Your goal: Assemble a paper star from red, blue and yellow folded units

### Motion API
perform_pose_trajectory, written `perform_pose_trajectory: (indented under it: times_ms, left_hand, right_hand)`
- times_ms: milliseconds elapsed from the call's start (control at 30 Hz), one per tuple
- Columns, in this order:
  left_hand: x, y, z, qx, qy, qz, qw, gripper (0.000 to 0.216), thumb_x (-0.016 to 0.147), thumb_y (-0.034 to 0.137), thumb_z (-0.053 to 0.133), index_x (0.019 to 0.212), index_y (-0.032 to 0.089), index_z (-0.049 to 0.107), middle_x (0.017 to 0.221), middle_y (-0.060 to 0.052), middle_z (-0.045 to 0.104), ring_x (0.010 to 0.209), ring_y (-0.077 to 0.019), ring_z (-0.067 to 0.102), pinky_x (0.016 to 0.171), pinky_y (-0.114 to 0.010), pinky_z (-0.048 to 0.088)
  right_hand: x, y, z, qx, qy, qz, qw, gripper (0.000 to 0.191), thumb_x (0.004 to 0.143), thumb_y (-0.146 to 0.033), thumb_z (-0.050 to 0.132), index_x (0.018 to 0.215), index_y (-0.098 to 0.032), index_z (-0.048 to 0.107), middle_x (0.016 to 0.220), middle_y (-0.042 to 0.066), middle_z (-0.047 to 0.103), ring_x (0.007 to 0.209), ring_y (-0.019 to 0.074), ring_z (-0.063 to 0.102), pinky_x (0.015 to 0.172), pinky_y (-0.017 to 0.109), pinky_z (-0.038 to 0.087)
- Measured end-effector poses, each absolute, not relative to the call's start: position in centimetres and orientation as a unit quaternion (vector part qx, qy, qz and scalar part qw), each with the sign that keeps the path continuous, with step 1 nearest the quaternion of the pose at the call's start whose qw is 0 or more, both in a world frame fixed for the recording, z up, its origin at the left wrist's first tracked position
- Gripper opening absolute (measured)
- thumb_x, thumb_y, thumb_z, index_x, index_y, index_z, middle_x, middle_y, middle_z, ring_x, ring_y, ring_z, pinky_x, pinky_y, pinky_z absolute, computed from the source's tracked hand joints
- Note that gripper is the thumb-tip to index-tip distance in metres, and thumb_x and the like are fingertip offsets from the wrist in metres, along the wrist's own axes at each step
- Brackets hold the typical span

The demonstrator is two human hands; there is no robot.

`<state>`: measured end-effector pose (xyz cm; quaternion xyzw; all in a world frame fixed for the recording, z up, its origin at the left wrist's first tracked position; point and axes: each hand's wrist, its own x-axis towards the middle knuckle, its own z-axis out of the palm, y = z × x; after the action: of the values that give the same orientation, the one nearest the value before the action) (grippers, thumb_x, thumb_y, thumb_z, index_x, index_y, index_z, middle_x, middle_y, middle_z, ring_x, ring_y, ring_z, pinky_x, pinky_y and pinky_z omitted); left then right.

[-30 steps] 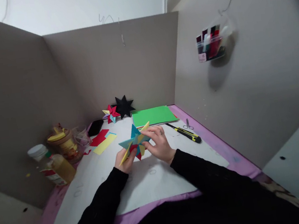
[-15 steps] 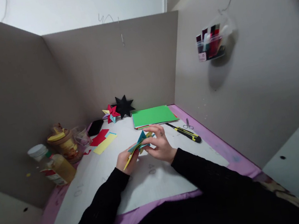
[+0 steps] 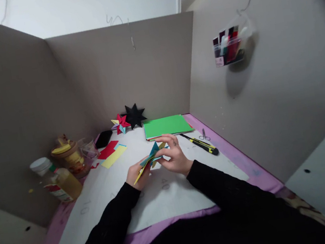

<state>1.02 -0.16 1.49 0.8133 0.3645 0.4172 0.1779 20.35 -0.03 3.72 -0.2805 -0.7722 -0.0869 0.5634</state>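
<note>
A folded paper star [image 3: 152, 156] in yellow and blue is held between my two hands above the white sheet [image 3: 180, 197]. My left hand [image 3: 135, 175] grips its lower left side, the fingers partly hidden behind the paper. On the other side, my right hand [image 3: 174, 156] pinches the star's right-hand points between thumb and fingers. The star is tilted, with one long yellow point slanting down toward me. Behind my hands lies a stack of coloured paper with a green sheet [image 3: 167, 126] on top.
A utility knife [image 3: 201, 145] and small scissors [image 3: 204, 136] lie at right. Red and yellow paper pieces [image 3: 114, 157], a phone [image 3: 104, 139], a plastic cup [image 3: 88, 148] and a bottle [image 3: 60, 182] are at left. Finished stars, one red [image 3: 121, 122] and one black [image 3: 135, 116], lean at the back wall.
Almost nothing differs. Both hands keep hold of the paper star in nearly the same place, with only a slight shift of the right fingers.
</note>
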Motion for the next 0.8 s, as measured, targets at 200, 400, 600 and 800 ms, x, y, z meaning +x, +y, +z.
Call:
perform_pose_trajectory:
  times_ms: [200, 400, 600, 800]
  left_hand:
    - [1.1, -0.17, 1.59, 0.803, 0.381, 0.421, 0.18, 0.024, 0.084, 0.027, 0.047, 0.073, 0.016, 0.065, 0.075, -0.003, 0.067, 0.07, -0.0141, 0.062, 0.071, -0.025, 0.052]
    - [1.05, -0.17, 1.82, 0.798, 0.393, 0.422, 0.174, 0.023, 0.082, 0.027, 0.047, 0.078, 0.016, 0.066, 0.076, -0.003, 0.069, 0.071, -0.0152, 0.063, 0.071, -0.026, 0.052]
    - [0.93, -0.24, 1.98, 0.802, 0.4, 0.41, 0.17, 0.023, 0.082, 0.027, 0.047, 0.073, 0.017, 0.066, 0.072, -0.002, 0.069, 0.068, -0.0152, 0.062, 0.067, -0.025, 0.051]
    - [0.9, -0.23, 1.93, 0.808, 0.396, 0.405, 0.163, 0.025, 0.084, 0.029, 0.046, 0.074, 0.016, 0.065, 0.073, -0.002, 0.068, 0.068, -0.0153, 0.063, 0.068, -0.025, 0.051]
  right_hand:
    - [20.48, 0.03, 3.56, -0.277, -0.78, -0.103, 0.552, 0.014, 0.067, -0.013, 0.063, 0.073, -0.025, 0.067, 0.114, 0.003, 0.054, 0.116, 0.0271, 0.041, 0.098, 0.047, 0.037]
    - [20.86, 0.14, 3.27, -0.279, -0.791, -0.128, 0.53, 0.023, 0.066, -0.012, 0.062, 0.08, -0.03, 0.069, 0.122, 0.0, 0.051, 0.118, 0.0269, 0.039, 0.097, 0.048, 0.038]
    - [21.07, 0.21, 2.93, -0.27, -0.797, -0.138, 0.522, 0.027, 0.066, -0.012, 0.062, 0.083, -0.032, 0.069, 0.126, -0.001, 0.05, 0.119, 0.0259, 0.039, 0.099, 0.048, 0.037]
    - [20.94, 0.25, 2.83, -0.254, -0.795, -0.16, 0.527, 0.026, 0.068, -0.014, 0.063, 0.086, -0.032, 0.07, 0.123, 0.0, 0.051, 0.116, 0.0253, 0.042, 0.097, 0.047, 0.04]
